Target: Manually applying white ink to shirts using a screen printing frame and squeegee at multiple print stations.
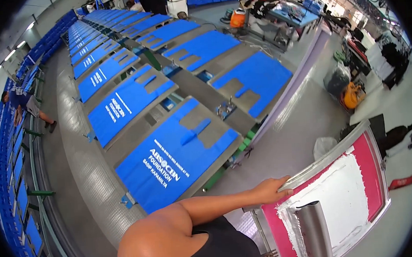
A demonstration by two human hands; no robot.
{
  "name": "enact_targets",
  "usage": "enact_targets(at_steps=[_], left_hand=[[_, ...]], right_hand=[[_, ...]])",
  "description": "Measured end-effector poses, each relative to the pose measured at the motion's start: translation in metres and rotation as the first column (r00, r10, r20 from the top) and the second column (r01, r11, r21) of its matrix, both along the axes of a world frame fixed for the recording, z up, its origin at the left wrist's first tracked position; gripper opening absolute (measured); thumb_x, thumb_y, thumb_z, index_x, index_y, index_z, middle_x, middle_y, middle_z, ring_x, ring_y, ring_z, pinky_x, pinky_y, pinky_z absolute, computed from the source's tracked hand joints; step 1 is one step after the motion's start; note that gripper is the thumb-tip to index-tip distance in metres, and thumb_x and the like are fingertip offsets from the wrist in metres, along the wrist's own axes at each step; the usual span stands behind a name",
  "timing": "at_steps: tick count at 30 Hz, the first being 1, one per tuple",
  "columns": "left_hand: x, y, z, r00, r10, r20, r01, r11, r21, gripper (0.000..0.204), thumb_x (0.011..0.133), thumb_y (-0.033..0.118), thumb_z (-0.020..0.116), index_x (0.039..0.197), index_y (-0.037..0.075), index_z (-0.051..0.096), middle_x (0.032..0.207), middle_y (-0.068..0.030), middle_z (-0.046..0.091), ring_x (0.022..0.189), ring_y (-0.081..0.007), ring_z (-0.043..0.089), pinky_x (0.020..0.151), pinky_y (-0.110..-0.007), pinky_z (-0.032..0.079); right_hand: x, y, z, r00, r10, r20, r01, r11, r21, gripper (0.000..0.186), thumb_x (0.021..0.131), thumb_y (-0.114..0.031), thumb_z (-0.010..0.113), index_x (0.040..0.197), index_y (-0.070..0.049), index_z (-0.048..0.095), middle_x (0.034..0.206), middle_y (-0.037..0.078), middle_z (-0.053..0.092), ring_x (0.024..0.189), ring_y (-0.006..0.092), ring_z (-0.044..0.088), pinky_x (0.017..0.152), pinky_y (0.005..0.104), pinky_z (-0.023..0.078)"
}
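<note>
My left arm reaches across to the right, and my left hand point(273, 189) is closed on the edge of a screen printing frame point(345, 140). The frame is metal-edged, with a pink-red border on its mesh and a broad smear of white ink point(332, 196) across the middle. A grey squeegee point(314, 233) lies on the ink at the near left of the mesh. My right hand is out of the picture. To the left, the nearest printing board carries a blue bag panel point(170, 164) with white print and handle cutouts.
Long rows of boards hold more blue panels, some printed, some plain, like the nearby plain panel point(255, 82). A person point(23, 105) bends over another row at far left. A purple-edged rail point(289, 84) runs along the table's end. An orange item point(354, 94) and bags stand at right.
</note>
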State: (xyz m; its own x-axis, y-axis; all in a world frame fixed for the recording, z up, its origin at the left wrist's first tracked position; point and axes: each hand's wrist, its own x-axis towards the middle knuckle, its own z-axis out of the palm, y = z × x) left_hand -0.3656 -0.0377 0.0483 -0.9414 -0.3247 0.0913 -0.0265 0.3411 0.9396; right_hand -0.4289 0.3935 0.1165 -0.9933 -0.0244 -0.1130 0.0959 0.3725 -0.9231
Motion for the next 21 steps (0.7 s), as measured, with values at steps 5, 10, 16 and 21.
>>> enact_targets(at_steps=[5,10,16,21], left_hand=[[-0.071,-0.046,0.022,0.998,0.028,0.047,-0.027,0.999,-0.037,0.063,0.091,0.047,0.049,0.133,0.001,0.041,0.097,-0.0278,0.062,0.088,-0.0413,0.062,0.078,-0.045,0.048],[-0.143,-0.084,0.008,0.991,0.109,0.077,-0.102,0.990,-0.097,0.065,0.090,0.048,0.050,0.133,0.001,0.041,0.098,-0.0268,0.062,0.088,-0.0425,0.061,0.078,-0.046,0.048],[-0.236,-0.128,-0.007,0.927,0.373,0.037,-0.364,0.920,-0.147,0.061,0.089,0.043,0.057,0.131,0.000,0.043,0.090,-0.0254,0.063,0.081,-0.0369,0.065,0.072,-0.041,0.049],[-0.296,-0.163,0.001,0.842,0.535,0.068,-0.529,0.844,-0.091,0.062,0.088,0.044,0.059,0.132,0.002,0.045,0.098,-0.0226,0.064,0.085,-0.0272,0.066,0.074,-0.037,0.049]], right_hand=[[-0.086,-0.047,-0.011,1.000,0.011,0.004,-0.010,0.995,-0.100,0.033,0.080,0.002,0.061,0.113,0.006,0.056,0.108,0.020,0.058,0.103,0.0269,0.052,0.092,0.0432,0.041],[-0.201,-0.083,-0.036,0.992,0.115,-0.055,-0.123,0.974,-0.190,0.035,0.077,0.005,0.063,0.112,0.008,0.056,0.109,0.019,0.058,0.102,0.0267,0.052,0.091,0.0421,0.041],[-0.375,-0.166,-0.068,0.971,0.220,-0.098,-0.238,0.938,-0.252,0.042,0.070,0.014,0.067,0.110,0.012,0.057,0.111,0.018,0.059,0.097,0.0264,0.054,0.085,0.0385,0.045],[-0.492,-0.264,-0.052,0.888,0.425,-0.175,-0.458,0.778,-0.430,0.045,0.068,-0.007,0.075,0.108,0.006,0.058,0.102,0.013,0.062,0.094,0.0226,0.058,0.090,0.0348,0.043]])
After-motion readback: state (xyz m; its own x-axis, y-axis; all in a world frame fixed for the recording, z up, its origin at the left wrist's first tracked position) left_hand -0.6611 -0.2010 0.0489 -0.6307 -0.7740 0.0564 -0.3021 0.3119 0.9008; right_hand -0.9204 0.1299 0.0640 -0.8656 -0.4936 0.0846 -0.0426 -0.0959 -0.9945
